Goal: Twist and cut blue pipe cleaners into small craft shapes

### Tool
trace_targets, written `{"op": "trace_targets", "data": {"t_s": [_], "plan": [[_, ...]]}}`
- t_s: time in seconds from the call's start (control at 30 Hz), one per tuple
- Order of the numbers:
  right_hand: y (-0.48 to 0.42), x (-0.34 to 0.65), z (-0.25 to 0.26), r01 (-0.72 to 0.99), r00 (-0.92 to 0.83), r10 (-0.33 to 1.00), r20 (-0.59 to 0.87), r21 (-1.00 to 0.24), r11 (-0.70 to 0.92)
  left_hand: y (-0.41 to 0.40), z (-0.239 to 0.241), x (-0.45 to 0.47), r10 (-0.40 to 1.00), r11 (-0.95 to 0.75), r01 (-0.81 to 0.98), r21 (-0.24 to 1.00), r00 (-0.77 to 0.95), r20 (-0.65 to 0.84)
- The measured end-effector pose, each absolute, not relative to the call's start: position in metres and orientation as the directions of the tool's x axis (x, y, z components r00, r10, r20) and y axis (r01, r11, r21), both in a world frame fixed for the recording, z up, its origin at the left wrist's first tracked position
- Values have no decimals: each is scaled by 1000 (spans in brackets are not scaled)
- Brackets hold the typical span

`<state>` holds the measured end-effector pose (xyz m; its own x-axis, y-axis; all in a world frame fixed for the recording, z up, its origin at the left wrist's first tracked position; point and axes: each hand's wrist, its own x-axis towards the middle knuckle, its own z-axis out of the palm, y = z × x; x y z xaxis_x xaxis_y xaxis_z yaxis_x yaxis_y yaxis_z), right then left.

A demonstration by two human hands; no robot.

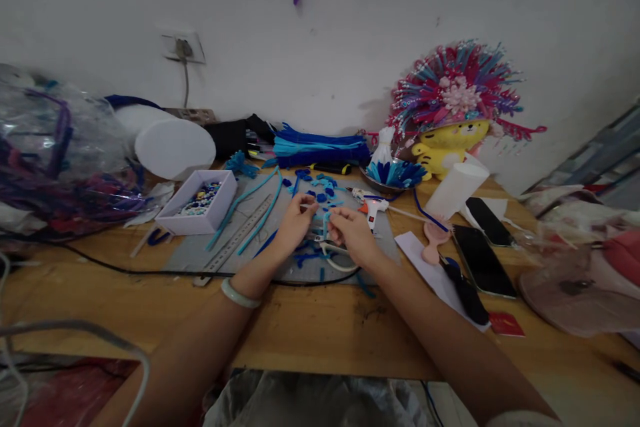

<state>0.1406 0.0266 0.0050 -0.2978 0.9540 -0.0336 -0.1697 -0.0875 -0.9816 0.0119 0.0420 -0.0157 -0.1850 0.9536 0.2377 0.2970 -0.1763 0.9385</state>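
Above the grey mat [193, 253], my two hands face each other with fingertips close together. My left hand [297, 221] is closed in a pinch, and whatever is in its fingertips is too small to make out. My right hand [351, 232] pinches a short light-blue pipe cleaner piece [325, 224], which hangs at its fingertips. Scissors with pale handles [336, 256] lie under my right hand. Behind the hands are several small blue pipe cleaner pieces [324, 183]. A white hot glue gun [373, 211] rests just beyond my right hand.
A metal ruler [240, 240] and long light-blue pipe cleaners [245, 200] lie left, near a white box of beads [220, 210]. A black cable [150, 272] crosses in front. Right are a bowl [373, 181], a pink brush [434, 240] and phones [484, 261]. Pipe cleaner bundles [320, 147] lie behind.
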Motion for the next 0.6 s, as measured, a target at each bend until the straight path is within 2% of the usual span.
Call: {"op": "trace_targets", "data": {"t_s": [0.07, 0.13, 0.23, 0.3, 0.4, 0.47, 0.53, 0.6], "plan": [[31, 143, 6, -283, -258, 964, -62, -949, -137, 37, -11, 12, 873, -324, 488, 810, -176, 455], [34, 145, 7, -392, -246, 965, -86, -902, -180, 30, -5, 11, 782, -464, 638, 614, -30, 622], [37, 148, 8, -517, -325, 938, -123, -807, -285, 21, 0, 12, 723, -551, 746, 374, 202, 661], [38, 150, 8, -560, -405, 902, -149, -740, -373, 17, 0, 13, 712, -567, 763, 311, 264, 651], [38, 150, 10, -571, -481, 854, -196, -669, -475, 16, 0, 15, 729, -546, 769, 333, 240, 641], [38, 150, 11, -563, -510, 834, -211, -650, -510, 18, 3, 15, 766, -511, 750, 420, 177, 617], [38, 151, 12, -557, -527, 826, -202, -651, -515, 21, 6, 15, 833, -466, 661, 588, 102, 544], [38, 152, 12, -534, -545, 817, -188, -674, -511, 25, 10, 13, 914, -380, 475, 794, 58, 402]]}}
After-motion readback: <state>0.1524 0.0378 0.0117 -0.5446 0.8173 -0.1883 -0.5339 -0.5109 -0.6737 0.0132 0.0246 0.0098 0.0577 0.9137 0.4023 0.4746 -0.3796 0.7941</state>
